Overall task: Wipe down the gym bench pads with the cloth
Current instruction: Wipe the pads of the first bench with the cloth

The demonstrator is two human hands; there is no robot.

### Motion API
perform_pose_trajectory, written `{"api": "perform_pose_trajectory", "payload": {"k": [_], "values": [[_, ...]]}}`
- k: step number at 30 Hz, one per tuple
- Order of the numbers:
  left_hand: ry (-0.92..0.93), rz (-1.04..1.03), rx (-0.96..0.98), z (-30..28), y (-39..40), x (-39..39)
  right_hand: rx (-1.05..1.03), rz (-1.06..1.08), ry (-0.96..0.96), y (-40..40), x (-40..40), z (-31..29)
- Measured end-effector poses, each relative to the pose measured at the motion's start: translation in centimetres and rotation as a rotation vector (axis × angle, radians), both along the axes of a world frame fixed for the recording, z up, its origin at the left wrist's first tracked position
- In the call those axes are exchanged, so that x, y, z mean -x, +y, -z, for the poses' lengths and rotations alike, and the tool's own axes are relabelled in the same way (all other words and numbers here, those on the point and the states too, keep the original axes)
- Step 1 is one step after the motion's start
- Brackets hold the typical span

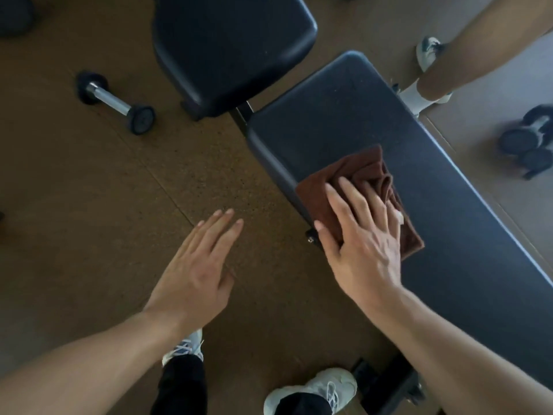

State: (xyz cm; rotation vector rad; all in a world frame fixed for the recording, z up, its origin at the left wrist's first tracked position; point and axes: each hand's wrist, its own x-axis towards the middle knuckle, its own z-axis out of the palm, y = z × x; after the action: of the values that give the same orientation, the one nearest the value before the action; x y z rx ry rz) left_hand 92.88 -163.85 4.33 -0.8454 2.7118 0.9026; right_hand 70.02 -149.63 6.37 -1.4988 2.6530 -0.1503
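A black gym bench has a long back pad running from the centre to the lower right, and a shorter seat pad at the top centre. A crumpled brown cloth lies on the long pad near its left edge. My right hand presses flat on the cloth with straight, spread fingers. My left hand hovers over the floor to the left of the bench, fingers straight and holding nothing.
A dumbbell lies on the brown floor at the upper left. More dumbbells sit at the right. Another person's leg and shoe stand beyond the bench at the upper right. My own shoes are at the bottom.
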Motion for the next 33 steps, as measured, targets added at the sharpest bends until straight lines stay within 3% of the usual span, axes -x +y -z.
{"api": "perform_pose_trajectory", "payload": {"k": [5,10,15,21,27,33], "values": [[0.036,-0.080,0.017,0.4,-2.3,-0.2,-0.107,-0.157,0.023,-8.5,1.9,0.1],[0.127,-0.306,-0.042,0.5,-1.1,2.1,-0.089,-0.321,0.174,-17.5,0.7,1.2],[0.186,-0.290,-0.063,-0.7,-1.7,3.9,-0.151,-0.588,0.251,-11.8,1.4,0.2],[0.235,-0.136,-0.045,-1.5,-3.9,3.9,-0.448,-0.765,0.401,1.2,2.6,0.0],[0.126,-0.189,-0.076,0.2,-2.8,2.0,-0.488,-0.830,0.398,-6.3,1.7,-0.6],[0.042,-0.321,-0.071,1.0,-0.2,2.4,-0.324,-0.789,0.465,-15.2,0.4,0.5]]}}
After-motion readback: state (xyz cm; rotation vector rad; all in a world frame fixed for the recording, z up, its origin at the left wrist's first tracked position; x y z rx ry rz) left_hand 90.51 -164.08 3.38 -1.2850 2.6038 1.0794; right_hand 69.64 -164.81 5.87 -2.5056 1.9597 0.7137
